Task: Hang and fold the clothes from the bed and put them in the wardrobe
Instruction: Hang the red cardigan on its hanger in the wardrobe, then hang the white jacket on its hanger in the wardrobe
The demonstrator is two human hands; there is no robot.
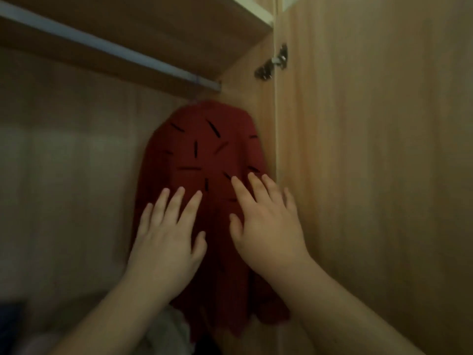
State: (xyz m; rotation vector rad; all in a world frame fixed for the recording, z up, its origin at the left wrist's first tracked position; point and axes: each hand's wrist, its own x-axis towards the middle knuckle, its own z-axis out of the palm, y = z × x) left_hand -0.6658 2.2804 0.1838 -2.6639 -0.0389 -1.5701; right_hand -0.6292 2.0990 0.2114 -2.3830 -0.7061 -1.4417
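1 dark red garment (202, 180) with short black dashes hung in the centre of the frame, inside the wardrobe (358, 175), its top just below the right end of the rail (102, 46) that ran from the upper left down toward the middle. Its long axis ran vertically, from the rail end down to a ragged hem at the lower centre. It lay directly ahead of both hands and pressed close to the wardrobe's side panel at the right.

2 hands showed, both spread with straight fingers and laid flat on the cloth, gripping nothing. The left hand (166, 234) rested on the garment's lower left part; the right hand (268, 224) sat slightly higher in the frame, its fingertips nearest the panel. Neither was clearly nearer the hanger, which was hidden under the fabric.

The step appeared to be smoothing the hung piece, so any coming stroke would probably run down along that vertical axis.

1 rail, 1 door hinge (272, 62) at the upper right and 1 pale bundle of cloth (169, 331) at the bottom centre were visible; dark shapes at the lower left were too dim to tell.
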